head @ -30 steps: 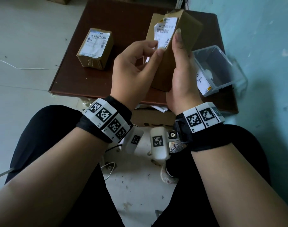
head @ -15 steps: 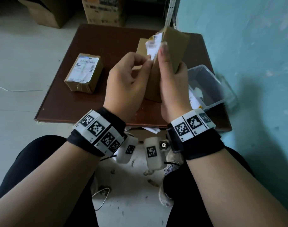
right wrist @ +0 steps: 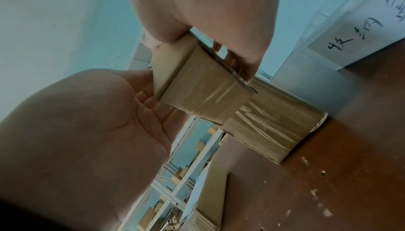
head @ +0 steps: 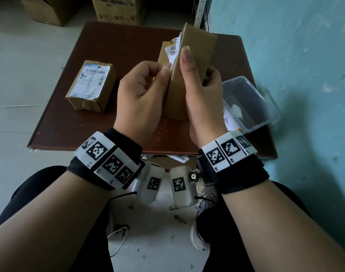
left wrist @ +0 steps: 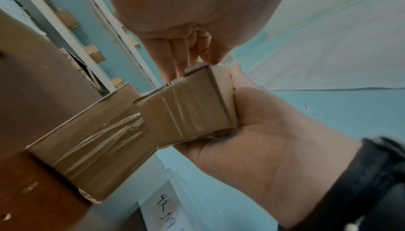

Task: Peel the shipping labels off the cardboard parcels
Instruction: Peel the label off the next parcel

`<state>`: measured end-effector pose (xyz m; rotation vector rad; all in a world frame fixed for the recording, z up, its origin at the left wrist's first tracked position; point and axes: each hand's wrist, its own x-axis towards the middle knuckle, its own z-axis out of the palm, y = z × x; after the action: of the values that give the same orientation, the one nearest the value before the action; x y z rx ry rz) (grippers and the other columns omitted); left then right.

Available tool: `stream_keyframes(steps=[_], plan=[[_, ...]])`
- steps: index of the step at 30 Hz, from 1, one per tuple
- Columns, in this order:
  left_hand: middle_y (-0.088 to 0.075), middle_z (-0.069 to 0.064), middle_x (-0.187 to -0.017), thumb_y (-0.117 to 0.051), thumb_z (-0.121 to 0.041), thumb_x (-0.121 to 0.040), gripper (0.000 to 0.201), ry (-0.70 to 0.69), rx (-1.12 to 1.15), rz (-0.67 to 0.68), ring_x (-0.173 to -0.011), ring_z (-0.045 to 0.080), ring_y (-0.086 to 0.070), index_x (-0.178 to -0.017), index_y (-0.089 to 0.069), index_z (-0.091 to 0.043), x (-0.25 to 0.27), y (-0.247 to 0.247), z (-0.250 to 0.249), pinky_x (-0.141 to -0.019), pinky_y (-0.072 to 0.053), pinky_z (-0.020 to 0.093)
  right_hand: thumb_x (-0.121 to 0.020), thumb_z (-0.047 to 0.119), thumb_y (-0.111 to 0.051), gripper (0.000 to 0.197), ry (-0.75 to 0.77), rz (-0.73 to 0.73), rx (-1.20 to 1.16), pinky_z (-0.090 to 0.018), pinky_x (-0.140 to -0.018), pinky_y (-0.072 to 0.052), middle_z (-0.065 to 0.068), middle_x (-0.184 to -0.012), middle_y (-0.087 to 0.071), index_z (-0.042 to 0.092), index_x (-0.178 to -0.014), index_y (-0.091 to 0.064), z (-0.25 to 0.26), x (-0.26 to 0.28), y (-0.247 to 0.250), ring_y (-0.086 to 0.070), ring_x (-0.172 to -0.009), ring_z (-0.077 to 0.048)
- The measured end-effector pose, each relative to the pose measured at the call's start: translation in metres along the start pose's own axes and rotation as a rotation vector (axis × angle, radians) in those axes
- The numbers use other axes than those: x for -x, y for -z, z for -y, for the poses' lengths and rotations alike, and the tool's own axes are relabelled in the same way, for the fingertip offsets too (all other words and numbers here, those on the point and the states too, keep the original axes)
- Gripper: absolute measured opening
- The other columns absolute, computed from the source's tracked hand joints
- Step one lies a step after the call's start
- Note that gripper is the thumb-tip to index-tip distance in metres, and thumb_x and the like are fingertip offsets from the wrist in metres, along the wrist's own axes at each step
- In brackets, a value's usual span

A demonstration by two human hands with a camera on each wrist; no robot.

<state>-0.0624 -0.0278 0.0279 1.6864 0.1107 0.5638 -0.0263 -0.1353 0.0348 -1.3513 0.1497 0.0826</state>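
- Head view: I have the parcel up off the desk, stood on end. My right hand wraps it, thumb flat up the near face, other fingers curled round the far side. My left hand pinches the loose lower corner of the label between thumb and forefinger. The label is part lifted and curls away from the left face. I judge the peel under way, not finished.
- A second parcel lies flat on the desk to the left, its label on. A clear bin with paper scraps sits at the desk's right edge.
- Left wrist view: my left fingers bunch at the parcel's top edge; the label itself is hidden here. My right palm cradles the parcel's side.
- Right wrist view: my right hand clamps the parcel from above. A third parcel lies on the desk behind it.
- Next, I judge: a steady, low pull away from the parcel while the right hand braces it, slow enough that the paper does not tear, then drop the label in the bin.
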Motion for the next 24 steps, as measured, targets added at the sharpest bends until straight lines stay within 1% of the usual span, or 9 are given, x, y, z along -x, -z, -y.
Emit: stream_keyframes(steps=[3, 4, 6, 8, 9, 11, 15, 19, 24], plan=[[-0.077, 0.007, -0.097, -0.049, -0.010, -0.111, 0.024, 0.041, 0.125, -0.048, -0.084, 0.013, -0.076, -0.091, -0.063, -0.012, -0.0014, -0.0011, -0.0038, -0.070, -0.058, 0.025, -0.097, 0.050, -0.082, 0.059, -0.011, 0.014, -0.009, -0.048, -0.096, -0.067, -0.007, -0.116, -0.079, 0.013, -0.137, -0.057, 0.0006, -0.0002, 0.0031, -0.082, -0.101, -0.020], [-0.077, 0.012, -0.098, -0.048, -0.012, -0.112, 0.025, 0.038, 0.132, -0.057, -0.085, 0.017, -0.077, -0.092, -0.063, -0.009, -0.0021, -0.0010, -0.0048, -0.068, -0.060, 0.028, -0.098, 0.050, -0.081, 0.059, -0.003, 0.021, 0.003, -0.046, -0.095, -0.068, -0.006, -0.116, -0.079, 0.013, -0.137, -0.057, 0.0008, 0.0002, 0.0040, -0.082, -0.100, -0.019], [-0.074, 0.014, -0.085, -0.052, -0.022, -0.112, 0.030, -0.018, 0.028, -0.051, -0.070, 0.025, -0.071, -0.093, -0.068, -0.006, -0.0038, -0.0004, -0.0037, -0.057, -0.057, 0.035, -0.099, 0.050, -0.080, 0.058, 0.033, 0.024, 0.047, -0.041, -0.094, -0.068, -0.003, -0.115, -0.079, 0.015, -0.138, -0.057, 0.0004, 0.0015, 0.0050, -0.081, -0.097, -0.012], [-0.068, 0.004, -0.073, -0.060, -0.029, -0.109, 0.029, -0.088, -0.088, -0.045, -0.062, 0.015, -0.061, -0.091, -0.070, -0.008, -0.0036, -0.0004, -0.0024, -0.054, -0.049, 0.027, -0.100, 0.051, -0.077, 0.057, 0.053, 0.016, 0.081, -0.034, -0.092, -0.067, 0.001, -0.115, -0.079, 0.016, -0.139, -0.056, -0.0008, 0.0027, 0.0050, -0.080, -0.095, -0.006], [-0.066, -0.003, -0.073, -0.063, -0.028, -0.107, 0.024, -0.107, -0.109, -0.044, -0.064, 0.006, -0.058, -0.092, -0.070, -0.011, -0.0028, -0.0012, -0.0022, -0.056, -0.047, 0.021, -0.100, 0.052, -0.076, 0.056, 0.052, 0.010, 0.083, -0.033, -0.092, -0.067, 0.002, -0.115, -0.078, 0.017, -0.139, -0.056, -0.0017, 0.0030, 0.0049, -0.080, -0.095, -0.005], [-0.066, -0.011, -0.076, -0.067, -0.024, -0.104, 0.015, -0.111, -0.109, -0.044, -0.067, -0.001, -0.059, -0.094, -0.070, -0.015, -0.0017, -0.0036, -0.0013, -0.060, -0.046, 0.015, -0.100, 0.054, -0.075, 0.055, 0.043, 0.001, 0.078, -0.033, -0.094, -0.066, 0.003, -0.116, -0.078, 0.018, -0.138, -0.057, -0.0024, 0.0035, 0.0049, -0.079, -0.096, -0.004], [-0.068, -0.008, -0.078, -0.068, -0.020, -0.103, 0.010, -0.083, -0.079, -0.056, -0.067, -0.004, -0.061, -0.094, -0.070, -0.015, -0.0030, -0.0037, -0.0011, -0.061, -0.048, 0.014, -0.100, 0.057, -0.073, 0.056, 0.037, -0.002, 0.098, -0.031, -0.093, -0.066, 0.003, -0.115, -0.077, 0.018, -0.136, -0.055, -0.0020, 0.0032, 0.0047, -0.078, -0.093, -0.001], [-0.065, -0.012, -0.079, -0.065, -0.019, -0.105, 0.012, -0.094, -0.132, -0.037, -0.066, -0.005, -0.060, -0.094, -0.067, -0.014, -0.0021, -0.0057, -0.0062, -0.059, -0.045, 0.010, -0.100, 0.057, -0.074, 0.055, 0.040, 0.004, 0.079, -0.040, -0.094, -0.067, -0.001, -0.113, -0.078, 0.018, -0.135, -0.054, -0.0023, 0.0027, 0.0063, -0.080, -0.093, -0.008], [-0.060, -0.016, -0.069, -0.061, -0.021, -0.107, 0.018, -0.029, -0.155, -0.006, -0.058, -0.008, -0.055, -0.090, -0.064, -0.017, -0.0023, -0.0073, -0.0102, -0.056, -0.042, 0.010, -0.095, 0.060, -0.074, 0.062, 0.095, 0.018, 0.098, -0.044, -0.100, -0.065, -0.002, -0.118, -0.077, 0.019, -0.137, -0.052, -0.0018, 0.0016, 0.0061, -0.079, -0.103, -0.013]])
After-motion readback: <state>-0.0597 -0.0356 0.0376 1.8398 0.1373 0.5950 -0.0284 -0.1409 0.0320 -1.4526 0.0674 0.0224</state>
